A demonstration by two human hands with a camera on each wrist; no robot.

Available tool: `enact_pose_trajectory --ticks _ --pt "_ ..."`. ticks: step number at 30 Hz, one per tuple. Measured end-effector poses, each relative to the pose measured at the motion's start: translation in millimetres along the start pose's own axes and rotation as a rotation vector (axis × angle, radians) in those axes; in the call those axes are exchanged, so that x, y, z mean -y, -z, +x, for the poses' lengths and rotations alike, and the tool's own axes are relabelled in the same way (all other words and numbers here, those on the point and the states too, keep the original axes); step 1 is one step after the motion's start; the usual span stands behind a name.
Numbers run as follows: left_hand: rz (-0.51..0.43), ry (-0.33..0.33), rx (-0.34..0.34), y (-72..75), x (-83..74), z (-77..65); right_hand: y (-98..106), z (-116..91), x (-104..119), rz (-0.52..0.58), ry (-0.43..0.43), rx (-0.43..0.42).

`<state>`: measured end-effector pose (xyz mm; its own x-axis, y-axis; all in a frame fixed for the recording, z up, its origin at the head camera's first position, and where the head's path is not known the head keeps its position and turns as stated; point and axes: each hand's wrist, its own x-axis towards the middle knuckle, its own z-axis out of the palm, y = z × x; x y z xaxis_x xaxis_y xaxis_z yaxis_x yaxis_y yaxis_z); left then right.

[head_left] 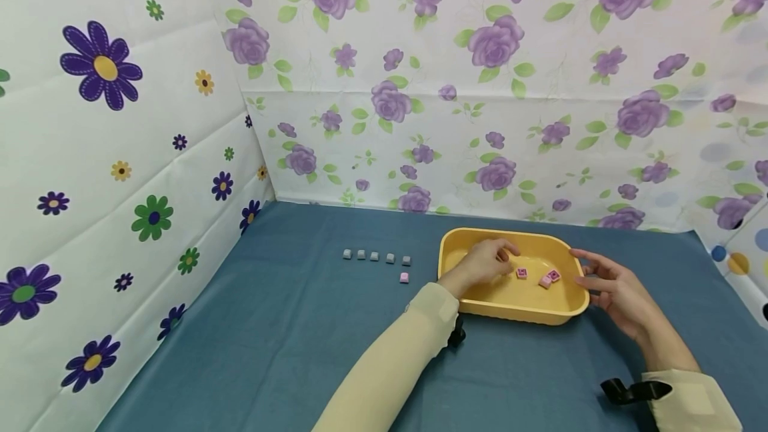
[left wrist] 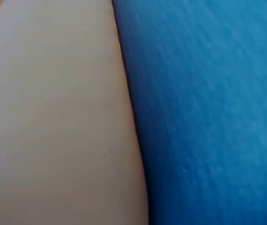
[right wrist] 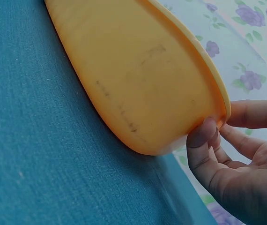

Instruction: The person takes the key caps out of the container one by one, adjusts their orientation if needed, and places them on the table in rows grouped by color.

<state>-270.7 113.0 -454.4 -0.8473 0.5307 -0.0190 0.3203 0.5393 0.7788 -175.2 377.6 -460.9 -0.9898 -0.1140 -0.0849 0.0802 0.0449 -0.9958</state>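
A yellow plastic tray (head_left: 510,311) rests on the blue cloth. My left hand (head_left: 483,263) reaches over its left side, fingers bent loosely above the tray floor; no object shows between them. Just right of its fingertips lie three pink keycaps, one keycap (head_left: 522,273) by itself and a pair (head_left: 545,281) touching or nearly touching. At the tray's right end, my right hand (head_left: 618,289) grips the rim; the right wrist view shows its thumb (right wrist: 203,133) against the outer wall. The left wrist view holds only a close, blurred pale surface and blue cloth.
Left of the tray, several grey keycaps (head_left: 375,257) stand in a row on the blue cloth (head_left: 288,339). One pink keycap (head_left: 405,278) sits below the row's right end. Flowered curtains (head_left: 384,99) enclose the back and sides.
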Motion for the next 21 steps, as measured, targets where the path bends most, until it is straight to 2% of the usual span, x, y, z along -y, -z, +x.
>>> enact_pose_trajectory --ticks 4,8,21 --pt "0.089 -0.010 0.048 -1.4 0.1 -0.3 -0.1 -0.8 0.2 0.003 0.002 0.001" --pt "0.127 -0.010 0.048 -1.1 -0.9 -2.3 -0.8 -1.0 1.6 0.006 0.007 0.003" --pt "0.047 -0.053 0.000 -3.1 2.1 0.0 -1.4 -1.1 0.3 0.001 0.017 -0.009"
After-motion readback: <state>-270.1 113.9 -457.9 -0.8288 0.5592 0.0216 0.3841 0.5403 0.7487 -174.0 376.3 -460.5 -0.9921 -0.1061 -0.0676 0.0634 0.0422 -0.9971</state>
